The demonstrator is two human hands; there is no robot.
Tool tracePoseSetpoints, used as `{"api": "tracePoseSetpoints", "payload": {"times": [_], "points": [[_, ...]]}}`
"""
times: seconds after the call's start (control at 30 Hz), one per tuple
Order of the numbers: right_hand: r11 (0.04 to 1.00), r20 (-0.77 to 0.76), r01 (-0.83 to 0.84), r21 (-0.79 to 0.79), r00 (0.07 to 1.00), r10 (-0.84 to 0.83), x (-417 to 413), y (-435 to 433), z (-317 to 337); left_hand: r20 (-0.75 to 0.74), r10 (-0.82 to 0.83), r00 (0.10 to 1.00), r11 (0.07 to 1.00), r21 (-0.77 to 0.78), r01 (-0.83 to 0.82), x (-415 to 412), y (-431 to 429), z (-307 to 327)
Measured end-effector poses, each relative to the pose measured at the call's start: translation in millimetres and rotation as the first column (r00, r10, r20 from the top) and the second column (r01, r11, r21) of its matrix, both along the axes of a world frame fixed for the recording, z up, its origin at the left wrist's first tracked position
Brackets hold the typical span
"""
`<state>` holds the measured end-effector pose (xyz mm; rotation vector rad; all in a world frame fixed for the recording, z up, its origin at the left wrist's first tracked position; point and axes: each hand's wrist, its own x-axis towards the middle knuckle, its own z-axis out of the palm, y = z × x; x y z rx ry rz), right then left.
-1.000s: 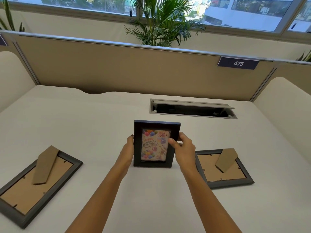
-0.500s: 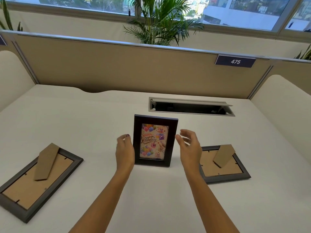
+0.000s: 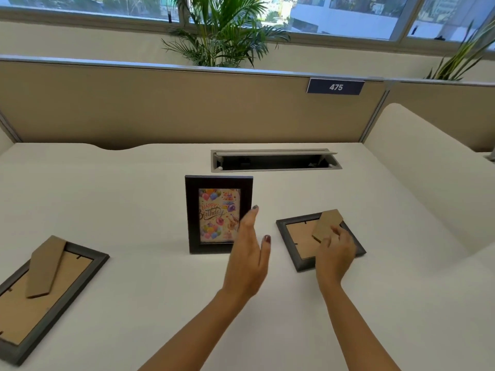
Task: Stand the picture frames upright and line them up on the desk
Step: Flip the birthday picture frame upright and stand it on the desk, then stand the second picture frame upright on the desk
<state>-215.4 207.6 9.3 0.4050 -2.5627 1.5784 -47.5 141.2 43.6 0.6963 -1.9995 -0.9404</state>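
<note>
A black picture frame (image 3: pixel 214 210) with a birthday card stands upright at the middle of the white desk (image 3: pixel 120 188), with no hand on it. My left hand (image 3: pixel 249 255) hovers open just in front of its right edge. A small grey frame (image 3: pixel 297 236) lies face down to the right, its cardboard stand (image 3: pixel 328 223) raised. My right hand (image 3: pixel 334 254) rests on this frame, fingertips at the stand's lower end, covering the near right corner. A larger grey frame (image 3: pixel 53 290) lies face down at the left.
An open cable hatch (image 3: pixel 273 162) is set into the desk behind the upright frame. A beige partition (image 3: pixel 160 103) with a 475 sign (image 3: pixel 335 87) closes the back. A cream side divider (image 3: pixel 428 183) bounds the right side.
Both hands let go of the birthday frame, which now stands alone. My right hand moved right onto the small face-down frame; my left hand shifted right past the upright frame's edge.
</note>
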Motion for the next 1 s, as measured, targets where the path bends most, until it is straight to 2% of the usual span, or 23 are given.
{"api": "tracePoseSetpoints", "payload": {"times": [0.13,0.23,0.3,0.4,0.53,0.7,0.8,0.83,0.9,1.0], "points": [[0.992,-0.002,0.067,0.103,0.998,-0.068,-20.5,17.6,-6.0,0.129,-0.049,0.990,0.957,0.290,0.010,-32.8,23.6,-12.0],[0.987,0.039,0.061,0.147,0.997,-0.068,-33.7,23.3,-7.5,0.246,-0.164,0.955,0.891,0.453,0.037,-52.3,32.6,-16.6],[0.983,0.091,0.048,0.175,0.994,-0.065,-40.9,24.2,-7.5,0.335,-0.212,0.918,0.871,0.491,0.022,-60.4,35.7,-17.0],[0.970,0.149,0.005,0.241,0.988,-0.042,-46.1,25.1,-8.1,0.431,-0.255,0.866,0.890,0.456,0.035,-65.9,41.7,-17.2],[0.951,0.116,-0.003,0.310,0.993,-0.035,-43.6,28.3,-9.1,0.298,-0.256,0.920,0.777,0.629,0.012,-75.3,42.4,-11.2],[0.922,0.038,0.050,0.384,0.997,-0.070,-28.9,38.3,-9.3,0.104,-0.085,0.991,0.455,0.889,-0.054,-80.3,25.8,12.5],[0.943,0.116,0.039,0.330,0.990,-0.081,-26.0,44.6,-4.2,-0.015,0.073,0.997,0.226,0.974,-0.001,-74.7,10.7,17.7],[0.962,0.173,0.026,0.272,0.982,-0.075,-25.9,46.5,-1.4,-0.048,0.104,0.993,0.188,0.982,0.028,-73.2,7.4,20.7],[0.988,0.291,-0.020,0.155,0.956,-0.026,-24.4,49.1,3.4,-0.064,0.078,0.995,0.200,0.979,0.048,-73.3,3.9,26.9],[0.992,0.413,-0.092,0.082,0.909,0.050,-18.5,50.1,7.3,-0.028,-0.050,0.998,0.337,0.941,0.043,-77.5,8.1,40.0]]}}
